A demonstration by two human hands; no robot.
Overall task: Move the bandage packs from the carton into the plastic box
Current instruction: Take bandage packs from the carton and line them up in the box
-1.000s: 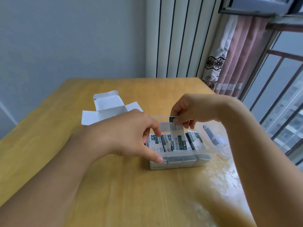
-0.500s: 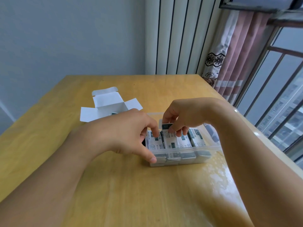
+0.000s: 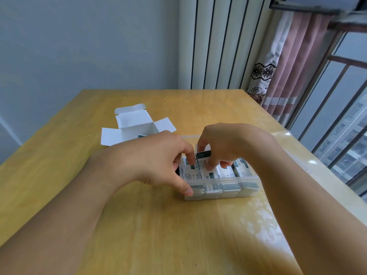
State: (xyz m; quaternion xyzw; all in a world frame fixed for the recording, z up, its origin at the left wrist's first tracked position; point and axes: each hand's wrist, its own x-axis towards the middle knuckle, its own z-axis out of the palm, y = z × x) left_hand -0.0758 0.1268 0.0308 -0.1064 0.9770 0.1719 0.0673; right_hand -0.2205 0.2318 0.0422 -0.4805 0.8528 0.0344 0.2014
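**Ana:** Across the wooden table [image 3: 139, 225], what is lying where, biggest things first?

**Ben:** Near the middle, the clear plastic box [image 3: 228, 190] is sitting with a row of bandage packs [image 3: 224, 173] standing on edge inside. At ten o'clock from it, the white carton [image 3: 135, 124] is lying with its flaps spread; something dark is showing at its mouth, though I cannot tell whether it is another pack.

**Ana:** And the hands?

**Ben:** The left hand [image 3: 156, 161] is gripping the box's nine o'clock end, thumb pressing the near wall and fingers curling over the rim onto the packs there. The right hand [image 3: 224, 143] is pinching one bandage pack [image 3: 202, 155] between thumb and forefinger, its dark end sticking up above the row, its lower end already down among the others.

**Ana:** What might be going wrong from here?

**Ben:** I judge the row is looking tight, so the pack being pushed in is likely catching on its neighbours and buckling, since these packs look thin and bendable. Pressing harder is risking levering an adjacent pack upward and out. The left fingertips are crowding the same slot, so they may be blocking the way down.

**Ana:** Anything smaller?

**Ben:** If the left thumb is slipping off the smooth wall, the light box may be skidding toward three o'clock.
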